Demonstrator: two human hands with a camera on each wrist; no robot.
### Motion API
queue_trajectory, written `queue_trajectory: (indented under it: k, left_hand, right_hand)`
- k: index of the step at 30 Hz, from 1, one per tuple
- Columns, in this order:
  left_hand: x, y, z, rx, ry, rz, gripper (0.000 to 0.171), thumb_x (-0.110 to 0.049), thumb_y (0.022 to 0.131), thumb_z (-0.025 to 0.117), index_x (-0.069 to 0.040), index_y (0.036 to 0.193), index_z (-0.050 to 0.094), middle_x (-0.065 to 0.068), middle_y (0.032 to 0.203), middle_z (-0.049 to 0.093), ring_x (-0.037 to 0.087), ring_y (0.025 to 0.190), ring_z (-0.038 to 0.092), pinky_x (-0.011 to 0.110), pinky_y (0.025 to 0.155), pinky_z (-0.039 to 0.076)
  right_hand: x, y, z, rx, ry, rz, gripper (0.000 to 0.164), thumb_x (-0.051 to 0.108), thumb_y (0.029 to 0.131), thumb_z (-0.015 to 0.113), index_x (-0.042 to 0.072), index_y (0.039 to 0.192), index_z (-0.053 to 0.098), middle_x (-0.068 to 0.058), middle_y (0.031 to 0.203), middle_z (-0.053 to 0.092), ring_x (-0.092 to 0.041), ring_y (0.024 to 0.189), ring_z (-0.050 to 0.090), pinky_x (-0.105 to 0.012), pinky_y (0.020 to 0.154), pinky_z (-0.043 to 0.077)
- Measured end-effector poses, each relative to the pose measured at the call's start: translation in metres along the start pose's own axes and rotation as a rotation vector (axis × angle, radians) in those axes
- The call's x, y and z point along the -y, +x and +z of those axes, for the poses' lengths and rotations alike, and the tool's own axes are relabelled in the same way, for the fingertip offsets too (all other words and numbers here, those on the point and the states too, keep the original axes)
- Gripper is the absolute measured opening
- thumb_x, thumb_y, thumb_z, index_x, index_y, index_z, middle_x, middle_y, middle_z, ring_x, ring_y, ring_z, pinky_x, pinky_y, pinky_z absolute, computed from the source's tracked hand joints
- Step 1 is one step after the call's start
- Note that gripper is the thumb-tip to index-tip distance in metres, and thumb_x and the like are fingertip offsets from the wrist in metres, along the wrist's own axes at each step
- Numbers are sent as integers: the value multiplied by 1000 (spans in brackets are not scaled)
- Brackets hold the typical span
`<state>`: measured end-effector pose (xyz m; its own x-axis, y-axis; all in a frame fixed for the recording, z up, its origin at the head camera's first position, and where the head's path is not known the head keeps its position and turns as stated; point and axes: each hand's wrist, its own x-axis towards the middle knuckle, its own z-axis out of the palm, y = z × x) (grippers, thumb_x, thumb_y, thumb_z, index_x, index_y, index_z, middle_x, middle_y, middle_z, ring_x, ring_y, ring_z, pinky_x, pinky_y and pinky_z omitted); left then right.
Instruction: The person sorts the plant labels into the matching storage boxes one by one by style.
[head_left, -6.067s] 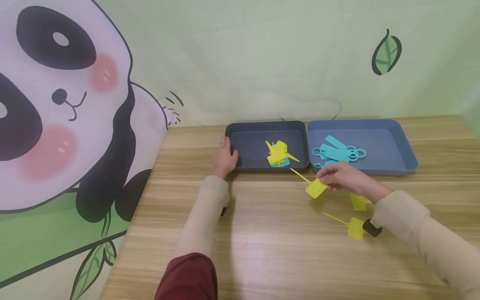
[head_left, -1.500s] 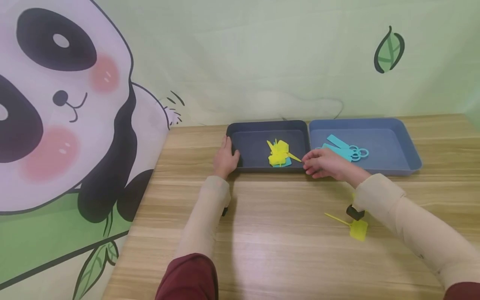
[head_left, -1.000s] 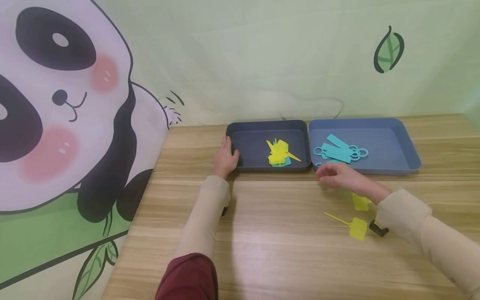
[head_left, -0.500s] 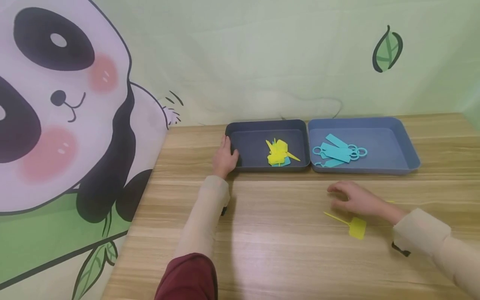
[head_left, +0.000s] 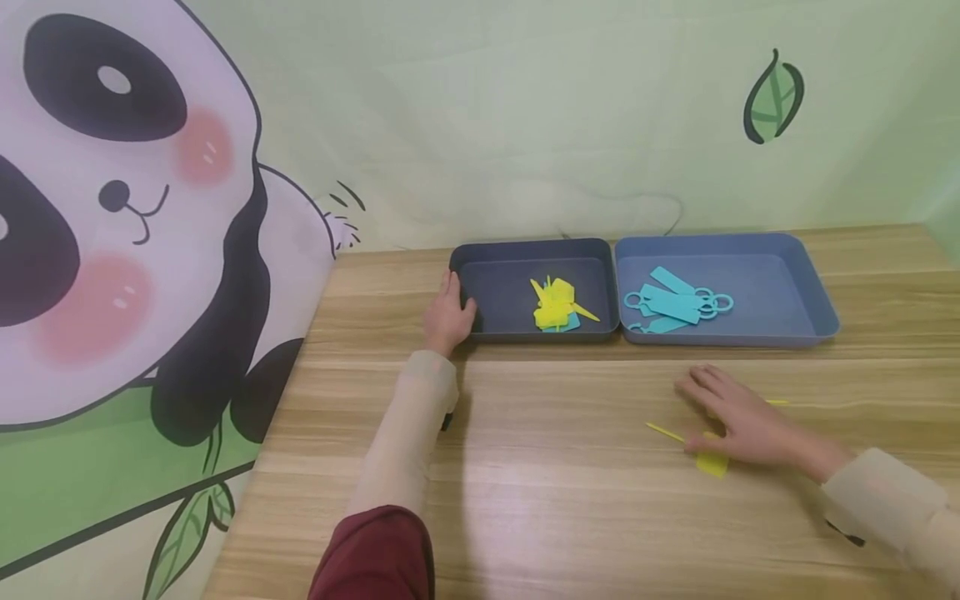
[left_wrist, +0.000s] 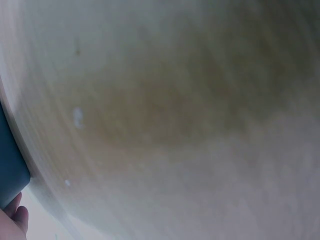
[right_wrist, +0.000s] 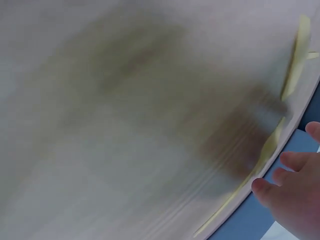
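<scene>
My left hand (head_left: 448, 318) rests with extended fingers against the left wall of the dark tray (head_left: 495, 336), thumb near its front corner. In the left wrist view its fingertips (left_wrist: 20, 217) touch the tray's corner. My right hand (head_left: 742, 421) hovers low over the table, fingers spread and holding nothing. Beneath it lies a yellow cable-tie tag (head_left: 711, 465), partly covered by the thumb. A second yellow tag is mostly hidden under the hand, with its thin strap (head_left: 777, 402) showing to the right. Both tags appear near the fingers (right_wrist: 295, 187) in the right wrist view.
Yellow tags (head_left: 553, 312) lie piled over a teal piece (head_left: 572, 322) inside the dark tray. Beside it stands a blue tray (head_left: 780, 292) with several teal ring-ended tags (head_left: 671, 306). A panda-printed cloth (head_left: 487, 125) hangs behind the wooden table (head_left: 555, 467).
Earlier my right hand carried a yellow tag to the dark tray, whose pile is now larger. The hand has since drawn back right and down over the remaining tags. My left hand stays put.
</scene>
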<state>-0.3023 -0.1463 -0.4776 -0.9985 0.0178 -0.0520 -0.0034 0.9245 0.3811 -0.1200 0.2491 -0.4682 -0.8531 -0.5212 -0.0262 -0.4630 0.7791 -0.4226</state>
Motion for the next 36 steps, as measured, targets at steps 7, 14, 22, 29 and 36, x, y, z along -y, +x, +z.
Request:
queue_trajectory:
  k: [7, 14, 22, 29, 36]
  left_hand:
    - [0, 0, 1, 11, -6, -3, 63, -34, 91, 36, -8, 142, 13, 1, 150, 6, 23, 133, 25, 36, 105, 29]
    - [1, 0, 2, 8, -23, -3, 62, -32, 91, 37, -8, 142, 13, 2, 150, 5, 24, 133, 25, 37, 106, 27]
    - [0, -1, 0, 6, -22, -10, 62, -32, 91, 38, -8, 142, 13, 2, 150, 7, 26, 132, 27, 38, 106, 27]
    - [0, 0, 0, 9, -11, -10, 62, -32, 91, 38, -8, 143, 13, 2, 150, 7, 25, 132, 28, 39, 103, 31]
    - [-1, -1, -1, 2, -9, -2, 62, -32, 91, 37, -8, 143, 13, 2, 150, 7, 24, 132, 27, 40, 102, 33]
  right_hand:
    - [-4, -15, 5, 39, -63, 22, 80, 54, 74, 59, 6, 134, 36, -25, 142, 22, -42, 131, 17, -62, 96, 23]
    - [-6, -26, 9, 4, -55, 17, 78, 53, 73, 61, 8, 133, 39, -23, 142, 22, -38, 133, 13, -62, 94, 24]
    - [-5, -30, 13, -94, -74, -37, 69, 44, 73, 66, 6, 127, 46, -25, 138, 29, -37, 133, 16, -61, 91, 27]
    - [-6, -27, 13, -128, -80, -36, 62, 40, 72, 67, 6, 122, 51, -25, 134, 36, -42, 125, 27, -61, 90, 29]
    - [-7, -25, 12, -150, -90, -39, 55, 33, 74, 68, 6, 119, 53, -25, 130, 39, -45, 116, 35, -61, 88, 29]
